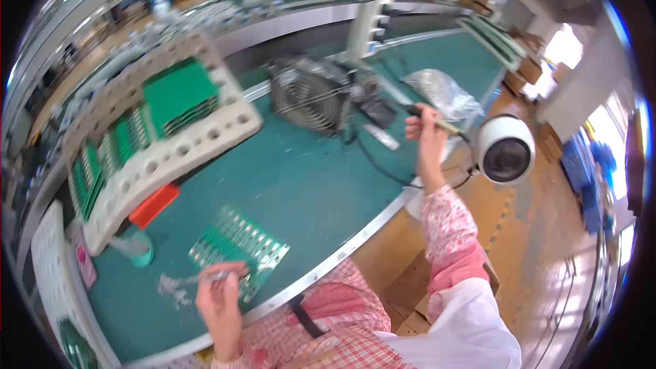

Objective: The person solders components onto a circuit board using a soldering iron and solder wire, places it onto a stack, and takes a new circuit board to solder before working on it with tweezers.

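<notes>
My left hand (220,295) grips a pair of metal tweezers (199,278) whose tips point left toward a small heap of tiny metal parts (172,288) on the green mat. Just right of the hand lies a green circuit board panel (239,246) with rows of silvery tabs. My right hand (425,126) is raised at the bench's right edge and holds a soldering iron (429,117) by its handle, tip pointing left toward a black stand (378,111). A black cable runs from there across the mat.
A white foam rack (198,143) holding upright green boards stands at the left, with an orange block (154,205) below it. A small fan (307,99) sits at the back centre, a clear plastic bag (441,92) beside it. A round white lamp head (506,150) hangs right. Cardboard boxes lie under the bench.
</notes>
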A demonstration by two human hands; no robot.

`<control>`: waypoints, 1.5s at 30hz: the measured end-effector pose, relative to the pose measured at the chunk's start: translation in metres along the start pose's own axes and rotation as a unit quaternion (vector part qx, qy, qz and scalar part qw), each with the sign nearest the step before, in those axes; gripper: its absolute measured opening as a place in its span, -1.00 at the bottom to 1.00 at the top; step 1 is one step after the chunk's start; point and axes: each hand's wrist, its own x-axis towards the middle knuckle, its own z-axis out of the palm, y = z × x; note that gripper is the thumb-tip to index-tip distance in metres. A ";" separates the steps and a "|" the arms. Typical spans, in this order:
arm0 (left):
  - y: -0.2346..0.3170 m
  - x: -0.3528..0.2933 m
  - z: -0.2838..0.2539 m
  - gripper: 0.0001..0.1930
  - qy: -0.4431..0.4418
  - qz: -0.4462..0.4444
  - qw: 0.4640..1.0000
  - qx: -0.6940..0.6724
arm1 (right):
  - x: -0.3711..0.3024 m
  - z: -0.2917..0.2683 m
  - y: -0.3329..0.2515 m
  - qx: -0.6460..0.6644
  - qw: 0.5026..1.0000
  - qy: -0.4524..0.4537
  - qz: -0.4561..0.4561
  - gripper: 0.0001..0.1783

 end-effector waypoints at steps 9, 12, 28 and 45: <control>-0.004 0.025 0.027 -0.84 -0.044 -0.055 0.995 -0.070 | 0.068 0.035 0.048 0.167 0.962 -0.118 0.181 -0.54; -0.009 0.029 0.035 -0.82 -0.069 -0.069 0.992 -0.079 | 0.076 0.018 0.068 0.230 0.940 -0.112 0.226 -0.60; -0.007 0.088 0.063 -0.71 -0.211 -0.056 0.970 0.111 | -0.014 -0.005 0.014 -0.523 0.787 -0.217 -0.245 -0.75; -0.005 0.121 0.037 -0.71 -0.125 -0.005 0.983 0.137 | -0.142 0.055 -0.064 -0.302 0.822 -0.355 -0.328 -0.75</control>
